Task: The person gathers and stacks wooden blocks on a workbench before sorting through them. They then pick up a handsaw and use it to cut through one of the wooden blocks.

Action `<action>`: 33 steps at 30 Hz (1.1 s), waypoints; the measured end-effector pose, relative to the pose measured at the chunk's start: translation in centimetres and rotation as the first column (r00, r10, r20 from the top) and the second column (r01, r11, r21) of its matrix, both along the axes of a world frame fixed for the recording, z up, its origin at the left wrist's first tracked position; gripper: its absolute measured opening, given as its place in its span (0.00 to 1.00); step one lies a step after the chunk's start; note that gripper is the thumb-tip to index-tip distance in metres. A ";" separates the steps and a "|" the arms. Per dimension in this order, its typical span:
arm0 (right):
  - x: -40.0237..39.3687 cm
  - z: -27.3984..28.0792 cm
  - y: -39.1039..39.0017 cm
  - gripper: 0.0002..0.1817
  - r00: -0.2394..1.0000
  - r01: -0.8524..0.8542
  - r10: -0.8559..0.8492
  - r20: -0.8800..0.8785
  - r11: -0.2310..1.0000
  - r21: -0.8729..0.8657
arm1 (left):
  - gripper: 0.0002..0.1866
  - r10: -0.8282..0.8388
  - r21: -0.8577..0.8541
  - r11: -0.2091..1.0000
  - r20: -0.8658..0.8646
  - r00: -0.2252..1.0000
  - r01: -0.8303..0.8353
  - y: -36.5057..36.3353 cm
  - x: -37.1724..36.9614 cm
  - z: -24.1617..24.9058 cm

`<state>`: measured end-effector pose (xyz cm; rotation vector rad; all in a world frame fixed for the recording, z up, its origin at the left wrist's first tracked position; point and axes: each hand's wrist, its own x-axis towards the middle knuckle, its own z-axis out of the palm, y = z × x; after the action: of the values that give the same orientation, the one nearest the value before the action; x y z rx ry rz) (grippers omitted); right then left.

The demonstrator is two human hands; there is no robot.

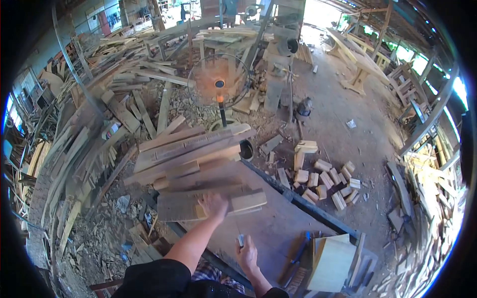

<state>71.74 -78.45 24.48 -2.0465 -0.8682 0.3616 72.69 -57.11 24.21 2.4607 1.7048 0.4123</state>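
My left hand (213,206) rests over a wide wooden plank (181,206) on the near side of a board stack. It is smeared by motion, but its fingers look stretched out across the wood. Closer to my body, my right hand (247,254) is closed around a small grey, metal-looking object (241,240), whose kind I cannot make out. Both hands are above a workbench (278,223) with a dark edge. Behind the near plank, more long boards (194,146) lie stacked at a slant, some blurred.
At the bench's right end lie a blue-and-black bar-like tool (300,248) and a pale board (330,263). Short wooden blocks (325,181) are heaped on the floor beyond. A round wire-guarded fan (219,82) stands behind the boards. Scrap lumber (69,164) covers the left side.
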 end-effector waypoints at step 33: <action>-1.4 1.1 -2.7 0.14 0.995 0.068 -0.060 0.079 0.993 -0.100 | 0.18 -0.087 0.061 0.995 0.061 0.994 0.083 -0.6 0.0 -0.5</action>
<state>70.29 -81.15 25.54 -2.1897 -0.8431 0.2998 72.73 -57.73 23.73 2.5205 1.5791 0.5321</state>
